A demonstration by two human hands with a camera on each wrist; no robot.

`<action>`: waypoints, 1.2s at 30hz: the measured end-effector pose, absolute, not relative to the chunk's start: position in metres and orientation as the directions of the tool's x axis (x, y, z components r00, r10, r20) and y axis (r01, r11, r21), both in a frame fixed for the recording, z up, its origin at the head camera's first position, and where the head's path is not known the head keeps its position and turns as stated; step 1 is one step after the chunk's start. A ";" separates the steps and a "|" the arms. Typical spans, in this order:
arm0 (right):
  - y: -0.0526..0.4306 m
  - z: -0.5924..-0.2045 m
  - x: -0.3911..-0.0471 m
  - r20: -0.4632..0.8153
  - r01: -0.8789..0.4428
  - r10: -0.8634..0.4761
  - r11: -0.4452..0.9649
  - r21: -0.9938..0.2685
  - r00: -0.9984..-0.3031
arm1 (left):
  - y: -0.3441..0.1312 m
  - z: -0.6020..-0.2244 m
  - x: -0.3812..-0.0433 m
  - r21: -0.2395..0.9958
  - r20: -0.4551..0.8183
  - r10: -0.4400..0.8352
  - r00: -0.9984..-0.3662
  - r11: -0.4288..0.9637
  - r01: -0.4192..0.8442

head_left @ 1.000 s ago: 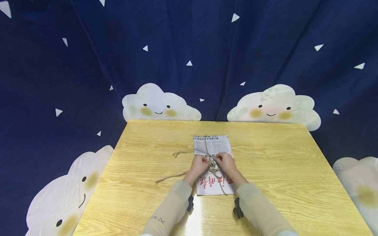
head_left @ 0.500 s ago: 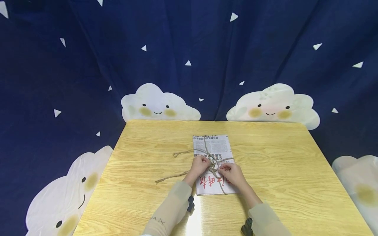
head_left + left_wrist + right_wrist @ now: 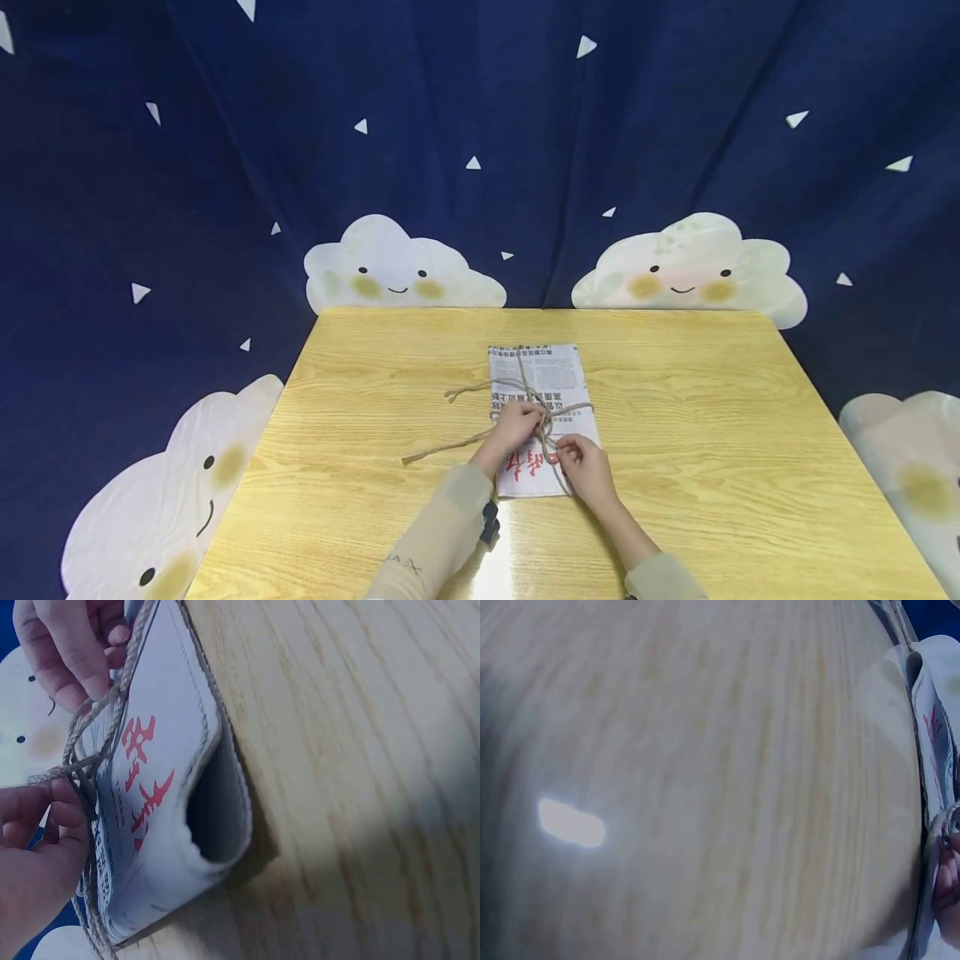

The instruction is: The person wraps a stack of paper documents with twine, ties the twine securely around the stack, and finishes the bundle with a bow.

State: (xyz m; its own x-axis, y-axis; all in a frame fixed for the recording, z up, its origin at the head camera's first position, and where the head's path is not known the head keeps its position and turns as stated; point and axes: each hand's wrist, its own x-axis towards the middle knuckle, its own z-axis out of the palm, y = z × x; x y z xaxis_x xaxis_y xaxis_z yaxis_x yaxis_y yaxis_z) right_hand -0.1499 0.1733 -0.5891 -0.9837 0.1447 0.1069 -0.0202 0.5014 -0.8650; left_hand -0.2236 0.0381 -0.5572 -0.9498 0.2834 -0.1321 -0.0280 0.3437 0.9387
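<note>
A folded newspaper (image 3: 558, 375) with red characters lies on the wooden table, wrapped crosswise in twine (image 3: 573, 408). Over the crossing at its middle, my left hand (image 3: 517, 424) pinches the twine at the knot. Just nearer and to the right, my right hand (image 3: 589, 472) pinches a loop of the twine between thumb and fingers. The left wrist view shows this twine loop (image 3: 73, 746) standing up between the left hand (image 3: 41, 851) and the right hand (image 3: 71, 652). In the right wrist view, only part of the right hand (image 3: 948, 889) shows at the edge.
Two loose twine ends, an upper one (image 3: 468, 388) and a lower one (image 3: 442, 450), trail left onto the wooden table (image 3: 712, 417). Behind the table hangs a dark blue curtain (image 3: 420, 100) with white triangles and smiling clouds.
My right hand has drawn back toward the near right, from the knot to the newspaper's lower right, uncovering the twine on that side. The left hand has shifted slightly right over the knot.
</note>
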 end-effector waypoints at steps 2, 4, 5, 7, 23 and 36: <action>0.173 -0.591 -0.149 0.129 -0.039 0.145 0.502 -0.864 -0.981 | 0.039 -0.558 -0.223 0.906 -0.099 0.306 -0.947 0.421 0.041; 0.173 -0.592 -0.147 0.146 -0.056 0.144 0.501 -0.864 -0.979 | 0.042 -0.558 -0.223 0.860 -0.071 0.329 -0.942 0.499 0.109; 0.172 -0.592 -0.147 0.155 -0.062 0.145 0.502 -0.863 -0.977 | 0.043 -0.558 -0.223 0.832 -0.058 0.336 -0.940 0.537 0.141; 0.172 -0.593 -0.146 0.173 -0.078 0.144 0.508 -0.858 -0.974 | 0.047 -0.557 -0.223 0.756 -0.031 0.347 -0.937 0.622 0.205; 0.172 -0.593 -0.145 0.165 -0.062 0.142 0.545 -0.836 -0.976 | 0.063 -0.553 -0.224 0.307 -0.032 0.398 -0.917 0.877 0.370; 0.179 -0.590 -0.154 0.133 -0.035 0.150 0.526 -0.850 -0.980 | 0.038 -0.562 -0.224 0.666 0.003 0.447 -0.895 0.667 0.335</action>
State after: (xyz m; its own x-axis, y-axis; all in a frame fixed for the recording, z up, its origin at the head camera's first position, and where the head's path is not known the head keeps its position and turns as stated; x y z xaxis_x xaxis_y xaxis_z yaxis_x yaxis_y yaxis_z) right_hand -0.1536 0.1787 -0.5904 -0.9797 0.1495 0.1333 -0.0354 0.5259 -0.8498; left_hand -0.2237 0.0378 -0.5616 -0.8946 0.4469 0.0030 0.3353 0.6667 0.6657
